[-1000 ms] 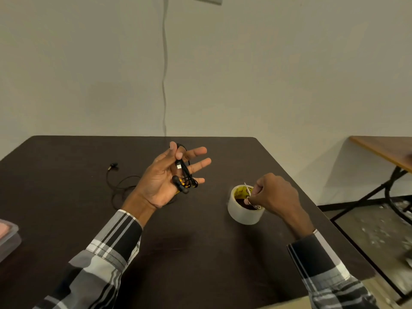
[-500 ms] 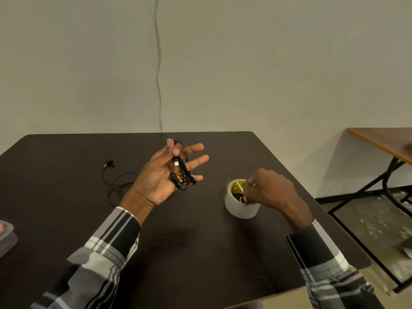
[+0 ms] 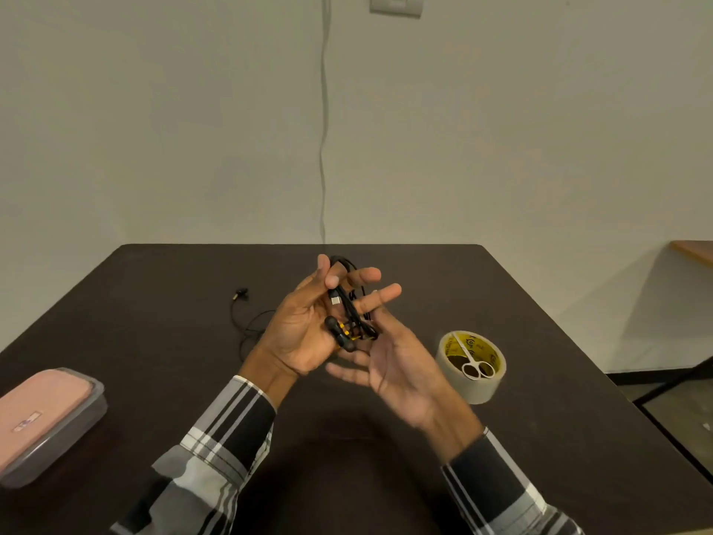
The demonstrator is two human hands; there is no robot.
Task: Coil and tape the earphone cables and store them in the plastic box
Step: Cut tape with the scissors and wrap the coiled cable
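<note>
Left hand (image 3: 304, 337) raised palm-up, fingers (image 3: 366, 274) splayed; right hand (image 3: 401, 364) open beside it.

The right hand (image 3: 401, 364) has left the tape roll (image 3: 472, 366) at the right of the frame, where the small scissors (image 3: 475, 362) now lie, and is open just beside the coiled earphone cable (image 3: 349, 318).

I have 1 view, from the camera worn on the person's head. It looks forward and down across the dark counter (image 3: 540, 438) toward a plain wall (image 3: 154, 129), which fills the upper half. The wide lens bends the counter's edges outward. Both hands sit close under the lens near the middle: the left hand (image 3: 308, 334), the right hand (image 3: 401, 372). With no 2nd view, nothing is shared.
</note>
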